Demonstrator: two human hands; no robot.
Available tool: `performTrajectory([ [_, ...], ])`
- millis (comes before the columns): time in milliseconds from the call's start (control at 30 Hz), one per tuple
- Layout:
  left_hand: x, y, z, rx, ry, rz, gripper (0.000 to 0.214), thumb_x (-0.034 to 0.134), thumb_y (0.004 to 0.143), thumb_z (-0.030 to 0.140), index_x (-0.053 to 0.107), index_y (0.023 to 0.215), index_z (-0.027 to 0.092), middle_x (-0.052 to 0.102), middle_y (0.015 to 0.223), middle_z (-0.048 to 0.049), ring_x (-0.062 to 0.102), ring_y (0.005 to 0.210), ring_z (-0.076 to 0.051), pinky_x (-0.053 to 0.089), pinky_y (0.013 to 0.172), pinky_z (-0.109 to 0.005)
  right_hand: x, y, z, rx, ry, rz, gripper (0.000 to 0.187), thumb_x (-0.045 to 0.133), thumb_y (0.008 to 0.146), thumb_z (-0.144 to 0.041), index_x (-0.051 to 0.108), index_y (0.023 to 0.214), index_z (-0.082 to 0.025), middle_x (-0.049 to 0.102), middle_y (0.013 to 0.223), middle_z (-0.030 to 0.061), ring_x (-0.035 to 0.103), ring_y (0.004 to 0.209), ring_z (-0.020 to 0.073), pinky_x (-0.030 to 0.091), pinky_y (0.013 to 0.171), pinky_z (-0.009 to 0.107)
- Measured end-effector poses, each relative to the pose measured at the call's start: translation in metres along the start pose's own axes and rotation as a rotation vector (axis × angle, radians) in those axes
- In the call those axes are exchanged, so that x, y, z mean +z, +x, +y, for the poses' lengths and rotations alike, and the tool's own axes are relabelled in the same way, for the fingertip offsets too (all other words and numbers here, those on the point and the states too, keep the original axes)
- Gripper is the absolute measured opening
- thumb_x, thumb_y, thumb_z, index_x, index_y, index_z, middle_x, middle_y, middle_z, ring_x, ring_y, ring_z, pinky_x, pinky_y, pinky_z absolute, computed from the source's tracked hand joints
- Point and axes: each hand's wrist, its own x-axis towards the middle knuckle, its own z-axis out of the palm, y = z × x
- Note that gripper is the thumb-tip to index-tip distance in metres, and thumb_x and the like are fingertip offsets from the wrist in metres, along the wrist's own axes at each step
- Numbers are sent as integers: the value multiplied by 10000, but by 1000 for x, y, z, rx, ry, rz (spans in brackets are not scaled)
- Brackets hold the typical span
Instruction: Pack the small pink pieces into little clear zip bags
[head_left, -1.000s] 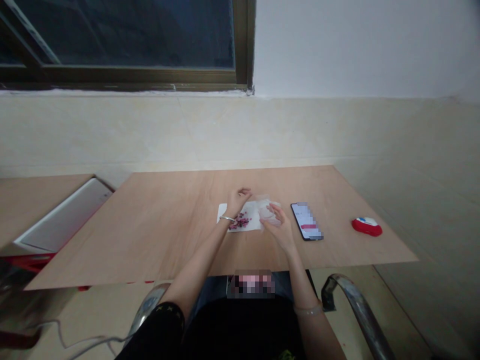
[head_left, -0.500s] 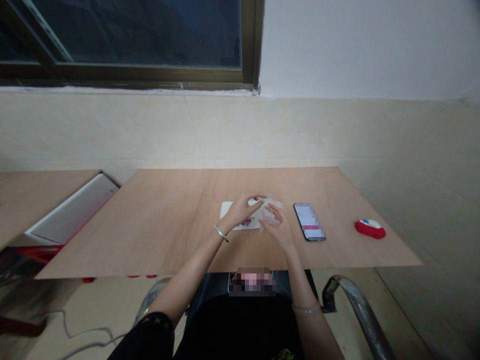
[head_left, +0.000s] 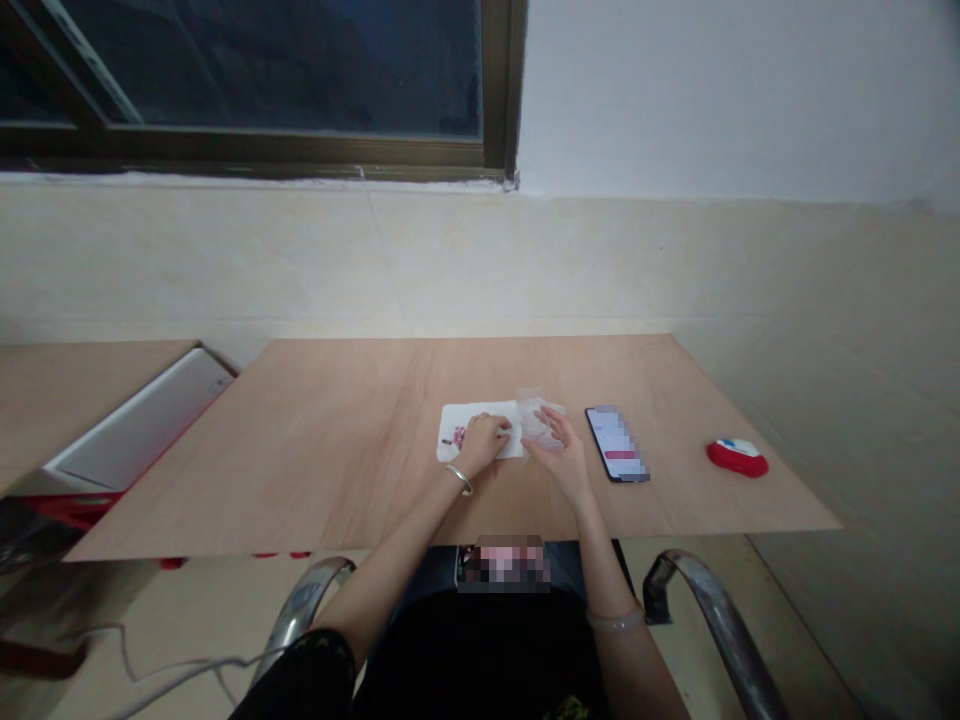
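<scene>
A white sheet [head_left: 459,417] lies on the wooden table [head_left: 337,450] with a small heap of pink-purple bits [head_left: 458,436] on it. My left hand [head_left: 486,440] rests on that heap, its fingers curled in a pinch over the bits. My right hand [head_left: 561,452] is just to the right and holds a small clear plastic bag [head_left: 533,415] upright by its lower edge. A bangle shows on my left wrist.
A phone [head_left: 616,443] lies right of the bag, and a red and white mouse-like thing [head_left: 736,457] sits farther right. A white flat box [head_left: 127,425] lies at the table's left end. Chair arms [head_left: 705,600] flank my lap.
My left hand came from the far side of the sheet to the bag's mouth, then dropped back onto the heap of pink bits. My right hand has kept hold of the bag.
</scene>
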Motion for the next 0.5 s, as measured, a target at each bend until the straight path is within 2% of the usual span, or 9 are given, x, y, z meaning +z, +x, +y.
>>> performTrajectory([
  [100,10,0,1,0,41,-14,215,556,786,140,714,926,181,713,943,-107,609,958,-234,398,933,-371,-2,1,2,-13,-28,2,605,757,648,-376,560,1189,-190,630,1231,153,573,1179,298,401,1010,543],
  [300,20,1,-7,-1,40,-12,226,518,798,121,715,890,179,717,932,-99,613,931,-222,381,959,-393,-4,0,0,-34,-51,-7,603,750,667,-355,547,1210,-189,628,1232,153,575,1173,287,392,1023,529],
  [400,16,2,-8,3,-46,12,221,534,787,105,716,893,172,719,936,-95,618,931,-215,405,935,-371,-3,-2,-1,-37,-53,-3,594,746,671,-356,548,1207,-194,622,1240,150,575,1173,283,411,1013,515],
  [500,0,3,2,-48,-230,136,185,580,802,164,712,932,164,722,941,-88,635,902,-203,452,859,-331,-2,-2,-1,-31,-49,-6,585,743,668,-337,549,1199,-188,622,1234,150,581,1162,277,465,970,473],
])
